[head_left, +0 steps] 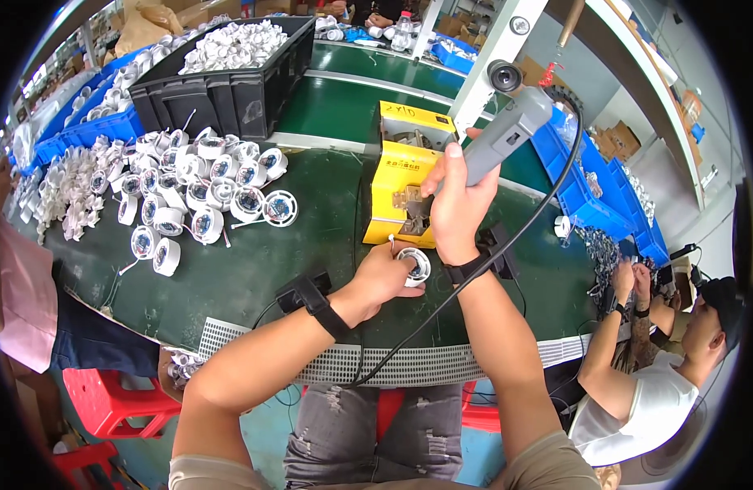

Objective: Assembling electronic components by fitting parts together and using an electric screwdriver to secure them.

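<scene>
The left hand [384, 276] was curled near the centre of the frame, thumb and fingers closed on a round white plastic housing [415, 266] with its open side up; the right hand [462, 200], above and to the right, was wrapped round a thick grey handheld tool [507, 135] trailing a black cable [578, 139], though the tool's tip was hidden from me. The tool's body stood apart from the housing, so I judged that piece to be partway through; many similar white housings [207, 222] lay heaped at left, whether finished or waiting I couldn't tell. The held one showed a pale rim round a darker inside, its finer detail too small to make out; it was just in front of a yellow box-shaped metal machine [397, 175]; in the upper left stood a black plastic crate [229, 102] piled with white parts.
</scene>
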Demonstrator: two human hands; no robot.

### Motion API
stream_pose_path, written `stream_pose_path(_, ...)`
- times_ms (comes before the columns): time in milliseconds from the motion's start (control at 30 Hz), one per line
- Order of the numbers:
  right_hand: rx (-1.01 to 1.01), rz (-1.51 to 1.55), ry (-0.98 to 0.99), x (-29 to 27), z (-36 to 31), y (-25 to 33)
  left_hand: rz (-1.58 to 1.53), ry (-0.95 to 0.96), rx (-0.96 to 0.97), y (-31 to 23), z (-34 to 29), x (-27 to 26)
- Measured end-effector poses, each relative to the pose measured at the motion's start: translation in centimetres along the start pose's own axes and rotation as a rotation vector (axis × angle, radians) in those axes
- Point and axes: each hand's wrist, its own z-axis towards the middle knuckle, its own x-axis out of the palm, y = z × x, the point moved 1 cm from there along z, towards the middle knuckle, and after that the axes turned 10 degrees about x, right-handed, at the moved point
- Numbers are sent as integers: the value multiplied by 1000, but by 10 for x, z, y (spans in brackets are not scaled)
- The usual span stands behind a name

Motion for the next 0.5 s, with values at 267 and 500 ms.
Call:
stream_pose_path(267,67,36,55,-11,-15,7,0,-8,-1,-3,1,-1)
stream_pose_path(500,159,61,72,-33,-45,8,39,28,18,-4,1,-2)
